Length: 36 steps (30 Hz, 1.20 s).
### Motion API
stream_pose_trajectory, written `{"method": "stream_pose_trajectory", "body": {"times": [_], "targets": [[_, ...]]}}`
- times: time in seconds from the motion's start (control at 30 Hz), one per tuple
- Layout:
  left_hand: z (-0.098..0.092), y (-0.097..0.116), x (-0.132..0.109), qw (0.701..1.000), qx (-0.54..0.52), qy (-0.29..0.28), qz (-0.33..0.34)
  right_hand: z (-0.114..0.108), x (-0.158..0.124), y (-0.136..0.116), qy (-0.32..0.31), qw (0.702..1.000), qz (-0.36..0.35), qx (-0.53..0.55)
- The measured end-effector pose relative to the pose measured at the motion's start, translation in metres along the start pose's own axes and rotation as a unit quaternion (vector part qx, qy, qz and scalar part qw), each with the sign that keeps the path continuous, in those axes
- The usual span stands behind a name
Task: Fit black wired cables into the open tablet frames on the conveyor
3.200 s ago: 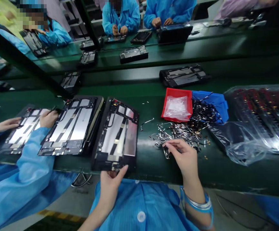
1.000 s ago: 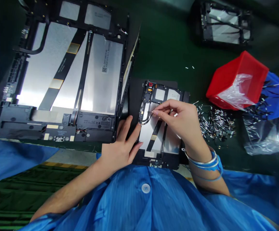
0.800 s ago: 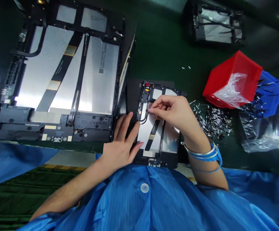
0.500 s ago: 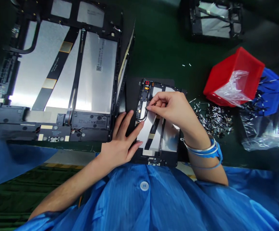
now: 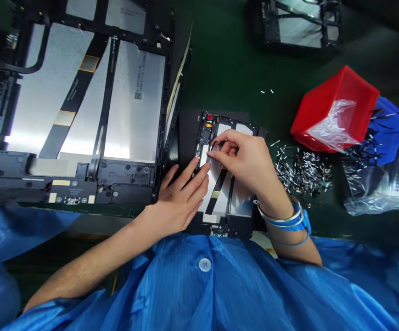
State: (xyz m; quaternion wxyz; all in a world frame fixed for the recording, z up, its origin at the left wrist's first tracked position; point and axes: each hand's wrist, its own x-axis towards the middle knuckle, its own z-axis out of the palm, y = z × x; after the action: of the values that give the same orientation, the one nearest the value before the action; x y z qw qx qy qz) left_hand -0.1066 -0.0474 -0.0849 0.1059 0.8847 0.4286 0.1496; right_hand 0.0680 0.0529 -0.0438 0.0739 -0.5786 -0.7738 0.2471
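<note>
A black tablet frame (image 5: 225,197) with silver panels and dark flat ribbon cables lies on the green belt directly in front of me. My right hand (image 5: 242,158) pinches a thin dark cable (image 5: 218,145) near the frame's upper-left components. My left hand (image 5: 180,195) rests across the frame's left edge with its fingers apart, and its fingertips nearly meet my right hand. Much of the cable's run is hidden under my fingers. A larger open tablet frame (image 5: 75,110) lies to the left, beside my left hand.
A heap of small cable pieces (image 5: 302,172) lies right of my right hand. Beyond it are a red bin (image 5: 337,110) lined with clear plastic, a blue tray (image 5: 388,133) and a plastic bag (image 5: 368,193). Another tablet frame (image 5: 299,23) sits farther back.
My left hand has moved up and right, with its fingers now over the cable loop. My right hand has shifted slightly up and left along the frame's upper-left area.
</note>
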Motion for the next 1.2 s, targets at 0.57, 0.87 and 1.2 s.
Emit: {"method": "stream_pose_trajectory", "body": {"times": [0.57,0.87,1.2], "targets": [[-0.001,0.003,0.007,0.999,0.005,0.044,-0.003,0.015,-0.034,0.008,0.089,0.936,-0.185,-0.286],[0.009,0.028,-0.025,0.971,-0.133,0.149,-0.128,-0.009,-0.092,0.033,0.200,0.964,-0.004,-0.174],[-0.004,0.069,-0.030,0.840,-0.409,0.127,-0.333,-0.004,-0.126,0.049,0.051,0.988,0.118,0.083]]}}
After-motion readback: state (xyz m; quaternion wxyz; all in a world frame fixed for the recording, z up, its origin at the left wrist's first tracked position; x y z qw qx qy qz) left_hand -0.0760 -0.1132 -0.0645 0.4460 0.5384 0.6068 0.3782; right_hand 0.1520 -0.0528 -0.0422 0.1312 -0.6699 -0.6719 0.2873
